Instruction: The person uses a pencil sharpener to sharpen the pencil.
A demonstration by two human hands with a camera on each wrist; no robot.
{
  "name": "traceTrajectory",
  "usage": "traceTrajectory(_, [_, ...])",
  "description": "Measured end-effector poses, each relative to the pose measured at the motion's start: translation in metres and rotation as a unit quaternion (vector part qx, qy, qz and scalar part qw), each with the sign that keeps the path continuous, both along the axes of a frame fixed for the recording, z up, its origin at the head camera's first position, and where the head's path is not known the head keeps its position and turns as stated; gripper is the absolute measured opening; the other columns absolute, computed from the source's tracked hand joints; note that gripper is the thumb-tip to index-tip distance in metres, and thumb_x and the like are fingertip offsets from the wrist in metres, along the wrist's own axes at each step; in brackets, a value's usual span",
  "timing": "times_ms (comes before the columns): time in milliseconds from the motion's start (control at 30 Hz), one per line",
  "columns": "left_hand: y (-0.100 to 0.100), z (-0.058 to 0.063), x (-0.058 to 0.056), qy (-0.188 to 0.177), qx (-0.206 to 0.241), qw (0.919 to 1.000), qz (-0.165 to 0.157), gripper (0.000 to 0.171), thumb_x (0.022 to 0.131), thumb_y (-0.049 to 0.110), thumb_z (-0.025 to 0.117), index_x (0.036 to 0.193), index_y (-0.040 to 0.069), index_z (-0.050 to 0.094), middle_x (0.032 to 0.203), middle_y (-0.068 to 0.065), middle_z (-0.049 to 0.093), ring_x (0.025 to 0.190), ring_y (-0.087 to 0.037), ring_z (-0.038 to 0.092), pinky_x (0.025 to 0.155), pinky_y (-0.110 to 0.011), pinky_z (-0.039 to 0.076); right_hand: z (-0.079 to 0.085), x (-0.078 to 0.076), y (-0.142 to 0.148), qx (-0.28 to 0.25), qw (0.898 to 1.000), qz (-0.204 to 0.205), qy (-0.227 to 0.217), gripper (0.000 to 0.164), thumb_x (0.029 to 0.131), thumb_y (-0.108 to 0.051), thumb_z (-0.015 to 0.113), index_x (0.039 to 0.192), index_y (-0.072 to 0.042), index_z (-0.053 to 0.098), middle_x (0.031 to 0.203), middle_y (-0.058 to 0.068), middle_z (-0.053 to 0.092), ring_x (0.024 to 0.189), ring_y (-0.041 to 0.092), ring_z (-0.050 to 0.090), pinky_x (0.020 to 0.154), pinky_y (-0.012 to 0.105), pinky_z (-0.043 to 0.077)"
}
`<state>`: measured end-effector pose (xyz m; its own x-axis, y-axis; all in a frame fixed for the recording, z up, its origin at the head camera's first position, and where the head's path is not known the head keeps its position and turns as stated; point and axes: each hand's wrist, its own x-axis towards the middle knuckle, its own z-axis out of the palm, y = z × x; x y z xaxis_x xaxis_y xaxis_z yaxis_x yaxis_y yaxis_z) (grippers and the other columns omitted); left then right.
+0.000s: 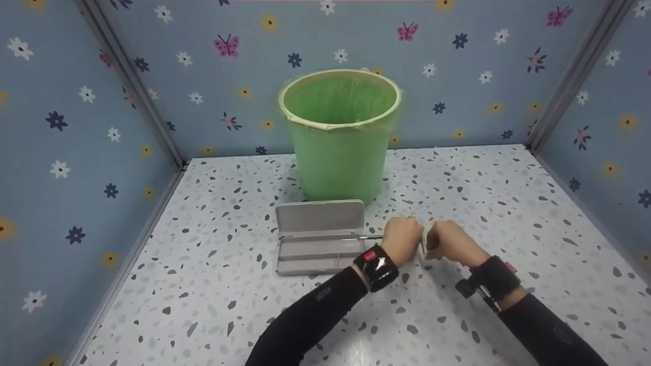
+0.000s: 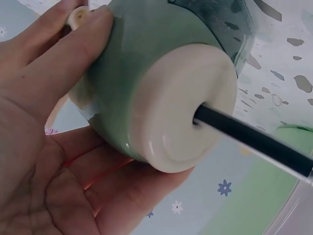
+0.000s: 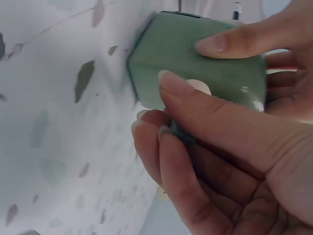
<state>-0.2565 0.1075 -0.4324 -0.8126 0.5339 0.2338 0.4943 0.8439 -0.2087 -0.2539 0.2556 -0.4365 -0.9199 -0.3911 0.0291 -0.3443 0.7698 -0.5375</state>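
My left hand holds a green hand-crank pencil sharpener, its thumb and fingers spread round the body. The cream front face of the sharpener has a hole with a dark pencil stuck in it. In the head view the pencil points left, over the right edge of an open grey pencil case. On the other side of the sharpener my right hand pinches the small teal crank knob between thumb and fingers. In the head view the hands hide most of the sharpener.
A green waste bin with a bag over its rim stands behind the pencil case. The speckled white tabletop is bounded by blue flowered panels at the back and both sides.
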Motion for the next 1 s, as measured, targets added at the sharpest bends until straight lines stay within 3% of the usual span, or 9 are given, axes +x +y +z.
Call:
traceTrajectory(233, [-0.001,-0.001,0.002,0.002,0.004,1.0,-0.002,0.008,0.089,0.027,0.069,0.09,0.026,0.077,0.082,0.01,0.073,0.069,-0.008,0.067,0.057,-0.021,0.054,0.02,0.002,-0.004,0.022,0.998,-0.001,0.055,0.015,0.062,0.004,0.083,0.066,-0.002,0.071,0.061,0.006,0.068,0.055,0.01,0.054,0.056,0.03,0.048])
traceTrajectory(400, [-0.002,-0.002,0.003,0.005,0.012,0.9998,-0.014,0.022,0.093,0.041,0.062,0.09,0.024,0.077,0.082,0.009,0.073,0.069,-0.008,0.067,0.057,-0.022,0.054,0.028,-0.003,-0.006,0.027,0.997,-0.016,0.067,0.015,0.063,0.007,0.082,0.064,-0.001,0.07,0.06,0.007,0.067,0.056,0.013,0.056,0.057,0.031,0.049])
traceTrajectory(567, [-0.003,-0.002,0.002,-0.007,0.009,0.9998,-0.017,0.03,0.099,0.039,0.054,0.09,0.022,0.076,0.081,0.007,0.073,0.068,-0.009,0.066,0.057,-0.022,0.053,0.032,-0.009,-0.01,0.031,0.997,-0.033,0.06,0.014,0.064,0.011,0.079,0.068,0.0,0.071,0.065,0.01,0.068,0.059,0.018,0.06,0.059,0.034,0.053])
traceTrajectory(733, [-0.005,-0.002,0.001,0.015,0.027,0.9989,-0.034,0.03,0.102,0.029,0.05,0.086,0.02,0.074,0.077,0.006,0.071,0.064,-0.01,0.066,0.054,-0.023,0.052,0.035,-0.016,-0.014,0.047,0.994,-0.051,0.083,0.014,0.067,0.012,0.076,0.067,0.0,0.069,0.066,0.012,0.068,0.06,0.021,0.059,0.06,0.037,0.052])
traceTrajectory(1000, [-0.008,-0.003,0.0,0.035,0.035,0.9973,-0.054,0.011,0.086,0.011,0.064,0.082,0.016,0.072,0.075,0.006,0.07,0.063,-0.011,0.065,0.056,-0.025,0.053,0.019,-0.044,-0.019,0.054,0.989,-0.078,0.116,0.012,0.069,0.014,0.068,0.067,0.002,0.068,0.066,0.014,0.065,0.06,0.024,0.056,0.059,0.038,0.049])
